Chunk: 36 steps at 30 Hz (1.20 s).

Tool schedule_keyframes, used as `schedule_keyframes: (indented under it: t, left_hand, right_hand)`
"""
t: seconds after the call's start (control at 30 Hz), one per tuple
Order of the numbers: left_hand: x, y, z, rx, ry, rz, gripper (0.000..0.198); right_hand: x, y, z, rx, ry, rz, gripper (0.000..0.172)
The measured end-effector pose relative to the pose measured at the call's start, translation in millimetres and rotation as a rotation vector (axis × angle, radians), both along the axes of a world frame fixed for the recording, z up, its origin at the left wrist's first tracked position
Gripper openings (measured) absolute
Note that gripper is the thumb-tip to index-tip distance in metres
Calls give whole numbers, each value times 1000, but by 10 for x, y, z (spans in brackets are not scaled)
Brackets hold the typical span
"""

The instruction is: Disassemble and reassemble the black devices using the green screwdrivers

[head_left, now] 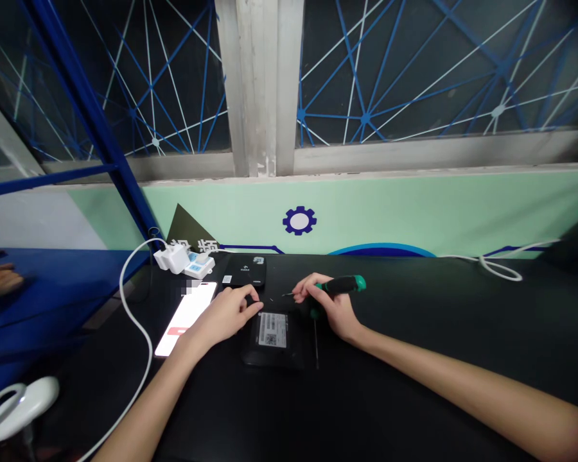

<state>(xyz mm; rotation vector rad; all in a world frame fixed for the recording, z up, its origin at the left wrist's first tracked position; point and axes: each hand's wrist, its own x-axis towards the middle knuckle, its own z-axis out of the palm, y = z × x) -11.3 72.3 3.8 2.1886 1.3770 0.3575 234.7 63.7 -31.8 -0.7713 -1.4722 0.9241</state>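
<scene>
My right hand is closed around a screwdriver with a green and black handle, its thin shaft pointing left. A second screwdriver lies below that hand, shaft towards me and its green end partly covered. In front of me is a flat black electronic device with a white printed label and a square code. My left hand rests at its far left corner, thumb and forefinger drawn close together; whatever is between them is too dark to make out.
Behind the left hand lies another black device. A lit phone is left of it, beside a power strip with a white charger. A white cable curves towards me. Another person's hand shows over the blue table.
</scene>
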Motion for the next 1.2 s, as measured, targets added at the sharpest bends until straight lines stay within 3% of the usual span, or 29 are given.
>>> schedule_keyframes:
  t: [0.23, 0.5, 0.93, 1.2]
  left_hand:
    - [7, -10, 18, 35, 31, 1, 30]
    - [10, 5, 15, 71, 51, -7, 30]
    - [38, -19, 46, 97, 66, -59, 42]
    - [50, -29, 57, 89, 80, -67, 33]
  right_hand:
    - [43, 12, -27, 18, -8, 63, 47]
    - [10, 14, 3, 48, -15, 31, 41]
    - [-46, 30, -61, -67, -152, -51, 29]
    - [-53, -7, 0, -81, -98, -12, 30]
